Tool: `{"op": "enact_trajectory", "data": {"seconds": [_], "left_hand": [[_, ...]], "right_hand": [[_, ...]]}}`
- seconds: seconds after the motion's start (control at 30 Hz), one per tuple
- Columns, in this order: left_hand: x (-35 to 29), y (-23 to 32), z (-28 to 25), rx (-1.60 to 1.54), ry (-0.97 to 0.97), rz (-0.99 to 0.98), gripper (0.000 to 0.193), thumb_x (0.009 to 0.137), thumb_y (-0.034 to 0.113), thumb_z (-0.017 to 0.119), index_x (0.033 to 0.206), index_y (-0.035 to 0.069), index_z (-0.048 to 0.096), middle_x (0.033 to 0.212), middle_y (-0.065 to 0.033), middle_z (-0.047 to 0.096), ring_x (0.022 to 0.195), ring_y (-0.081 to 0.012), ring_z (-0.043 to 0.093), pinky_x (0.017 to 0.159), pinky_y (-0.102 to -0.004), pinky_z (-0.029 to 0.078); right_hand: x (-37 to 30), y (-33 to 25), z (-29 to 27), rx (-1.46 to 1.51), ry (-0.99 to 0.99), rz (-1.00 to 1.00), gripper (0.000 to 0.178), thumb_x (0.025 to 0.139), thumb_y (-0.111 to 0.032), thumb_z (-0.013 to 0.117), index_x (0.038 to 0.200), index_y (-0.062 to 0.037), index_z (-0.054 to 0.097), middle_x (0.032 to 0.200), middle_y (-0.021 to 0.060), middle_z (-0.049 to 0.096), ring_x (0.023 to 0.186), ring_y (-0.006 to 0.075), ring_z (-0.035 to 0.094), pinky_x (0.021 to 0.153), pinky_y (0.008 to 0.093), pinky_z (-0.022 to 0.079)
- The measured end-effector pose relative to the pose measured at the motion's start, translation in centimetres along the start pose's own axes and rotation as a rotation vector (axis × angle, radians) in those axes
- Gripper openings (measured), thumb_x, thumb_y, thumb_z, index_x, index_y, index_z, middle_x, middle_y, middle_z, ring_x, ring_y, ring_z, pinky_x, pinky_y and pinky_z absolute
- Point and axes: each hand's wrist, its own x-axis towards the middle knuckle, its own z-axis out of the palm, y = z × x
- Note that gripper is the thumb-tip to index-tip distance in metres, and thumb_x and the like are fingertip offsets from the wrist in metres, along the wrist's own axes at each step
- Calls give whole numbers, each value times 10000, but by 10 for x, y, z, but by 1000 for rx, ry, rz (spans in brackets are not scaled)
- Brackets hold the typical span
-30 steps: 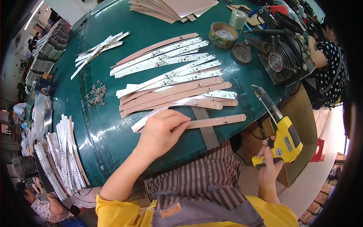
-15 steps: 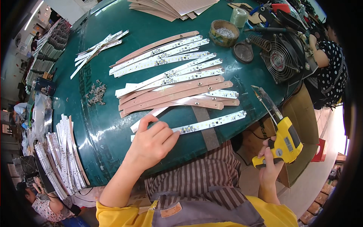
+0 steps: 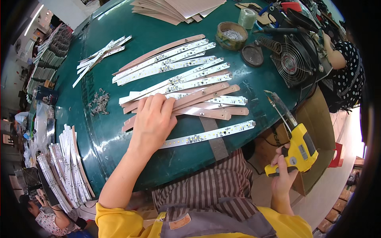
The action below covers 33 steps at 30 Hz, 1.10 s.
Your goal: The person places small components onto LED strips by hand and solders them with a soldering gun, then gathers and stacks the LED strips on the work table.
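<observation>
Head view, looking down on a round green tabletop [image 3: 119, 35]. Left hand [image 3: 152, 119] laid flat, fingers spread narrow, pressing on the near end of a heap of white LED strips and brown backing strips [image 3: 186, 93]; nothing clasped. 1 single LED strip [image 3: 208, 135] lying alone just below that hand, component side up, crossing a grey tape patch [image 3: 216, 139] at the tabletop's near edge. Right hand [image 3: 283, 176] off the tabletop, closed around a yellow glue gun [image 3: 295, 146], nozzle pointing up and away, well apart from the strip. Judged about midway: many strips waiting in the heap, more finished-looking bundles stacked at the left rim [image 3: 65, 166]. Small pile of screws [image 3: 99, 103] left of the heap. Far side: tin of small parts [image 3: 232, 35], tape roll [image 3: 247, 18], small fan [image 3: 293, 61], cardboard sheets [image 3: 178, 8]. Another person in dotted clothing [image 3: 347, 69] at right. Crowded workshop around.
</observation>
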Motion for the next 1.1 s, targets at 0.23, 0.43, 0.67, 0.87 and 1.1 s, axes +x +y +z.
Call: {"op": "enact_trajectory", "data": {"seconds": [0.23,0.43,0.67,0.87,1.1], "left_hand": [[14,-12,-14,-35,-12,153,275,781,36,672,1047,50,601,990,-90,595,946,-265,578,849,-379,448],[32,-23,-49,-133,-205,198,254,818,71,687,1059,34,616,911,-112,633,892,-320,596,786,-424,466],[60,-33,-59,-364,-532,168,257,873,77,647,1114,-2,603,875,-163,654,743,-380,608,687,-405,500],[54,-45,-33,-859,-794,-233,421,927,98,630,1324,-13,546,868,-88,651,782,-146,641,729,-294,508],[59,-48,-10,-961,-650,-51,428,867,126,713,1261,-9,615,1008,-70,632,852,-107,551,754,-267,470]], "right_hand": [[6,-1,-3,-5,12,-27,404,883,-2,624,1260,2,479,1049,127,604,726,122,576,702,277,484],[6,0,-5,7,10,-12,396,887,-3,622,1258,3,484,1048,127,606,728,124,577,700,280,485],[7,-2,-4,-47,31,-4,366,900,-43,617,1243,-34,489,1034,90,596,731,105,551,687,249,453],[9,0,-6,-53,44,-7,365,899,-48,615,1242,-30,491,1026,92,599,722,111,549,682,256,450],[10,0,-7,-49,27,-7,371,898,-39,601,1250,-25,484,1029,101,594,719,114,550,676,258,450]]}}
